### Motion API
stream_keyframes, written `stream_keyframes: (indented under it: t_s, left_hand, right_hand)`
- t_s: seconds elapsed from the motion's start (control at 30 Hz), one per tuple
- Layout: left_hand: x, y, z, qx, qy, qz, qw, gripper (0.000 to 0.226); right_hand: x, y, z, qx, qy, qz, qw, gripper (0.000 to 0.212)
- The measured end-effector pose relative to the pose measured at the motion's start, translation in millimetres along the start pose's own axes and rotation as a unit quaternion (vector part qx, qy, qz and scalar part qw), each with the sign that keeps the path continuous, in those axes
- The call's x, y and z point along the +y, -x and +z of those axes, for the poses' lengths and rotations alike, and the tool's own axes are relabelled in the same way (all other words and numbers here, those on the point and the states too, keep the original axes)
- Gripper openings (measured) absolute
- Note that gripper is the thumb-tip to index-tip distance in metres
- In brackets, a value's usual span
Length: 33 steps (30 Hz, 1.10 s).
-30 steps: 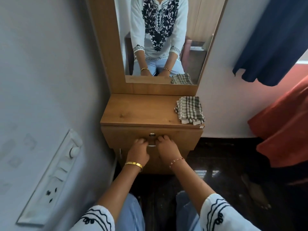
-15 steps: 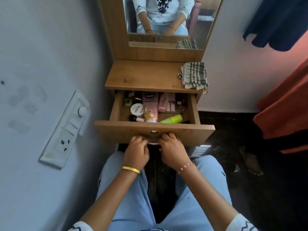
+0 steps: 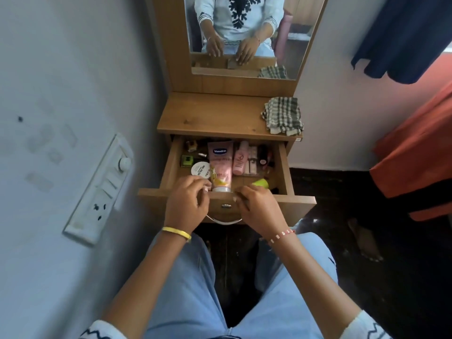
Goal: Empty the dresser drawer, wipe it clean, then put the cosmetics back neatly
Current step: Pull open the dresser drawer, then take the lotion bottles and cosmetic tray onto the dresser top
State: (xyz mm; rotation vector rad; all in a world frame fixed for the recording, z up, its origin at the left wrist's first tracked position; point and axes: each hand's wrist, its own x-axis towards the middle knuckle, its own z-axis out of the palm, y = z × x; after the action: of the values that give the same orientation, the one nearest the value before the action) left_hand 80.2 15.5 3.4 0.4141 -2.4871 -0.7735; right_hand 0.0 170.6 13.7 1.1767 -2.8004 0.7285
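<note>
From the head view, we are judging the task as barely begun. The light-brown wooden dresser drawer (image 3: 283, 162) is standing pulled out and is crowded with cosmetics, so the emptying is not yet started, and the wiping and the neat putting-back are all left to do. Inside, we are seeing a pink squeeze tube with a blue label (image 3: 220, 165) lying down the middle, a round white-lidded jar (image 3: 201, 169) just to its left, a smaller pink bottle (image 3: 239, 157) just to its right, a yellow-green item (image 3: 260, 183) near the front right, and several small dark pieces along the back that are too small for us to name. The folded green-and-white checked cloth (image 3: 283, 116) is lying untouched on the right end of the wooden worktop (image 3: 208, 118) above the drawer, well placed for the wiping step.

We are holding both hands over the drawer's front edge, above the curved metal pull handle (image 3: 223, 220), which neither hand is touching. Our left hand (image 3: 187, 204) is hanging with fingers loosely curled and gripping nothing, its fingertips close to the cap of the pink tube. Our right hand (image 3: 259, 209) is likewise relaxed and empty, partly covering the yellow-green item. We are judging that both are about to be reaching in for the first cosmetics.
</note>
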Motion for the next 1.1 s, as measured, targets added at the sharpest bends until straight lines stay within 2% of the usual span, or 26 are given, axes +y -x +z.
stream_keyframes:
  t_s: [0.1,0.17,0.23,0.37,0.7,0.87,0.93,1.03,1.1]
  left_hand:
    - [-3,-3,0,-0.039,-0.031,-0.013,0.999,0.042]
    - [-2,-1,0,-0.03,-0.062,0.004,0.998,0.035]
    - [3,-1,-5,-0.031,-0.073,-0.026,0.996,0.024]
    - [11,-1,-8,-0.066,-0.099,-0.093,0.988,0.025]
    - [20,28,-19,-0.108,-0.109,-0.129,0.98,0.025]
    - [19,11,-17,-0.187,-0.13,-0.151,0.962,0.029]
    - [17,-2,-14,-0.216,-0.112,-0.172,0.955,0.028]
    - [16,-23,2,-0.217,-0.05,-0.212,0.952,0.017]
    - [17,-34,15,-0.204,0.004,-0.25,0.946,0.02]
  right_hand:
    - [2,0,0,-0.016,-0.015,0.008,1.0,0.022]
    - [2,-3,-3,-0.025,-0.038,0.039,0.998,0.02]
    - [2,-5,-5,-0.038,-0.049,0.063,0.996,0.018]
    - [1,-5,-11,-0.084,-0.039,0.065,0.994,0.018]
    - [-2,7,-21,-0.202,-0.057,0.065,0.975,0.027]
    - [-2,-8,-25,-0.26,-0.055,0.066,0.962,0.025]
    - [1,-19,-25,-0.244,-0.085,0.093,0.961,0.023]
    - [10,-40,-18,-0.157,-0.128,0.161,0.966,0.02]
    - [18,-56,-7,-0.092,-0.149,0.228,0.958,0.023]
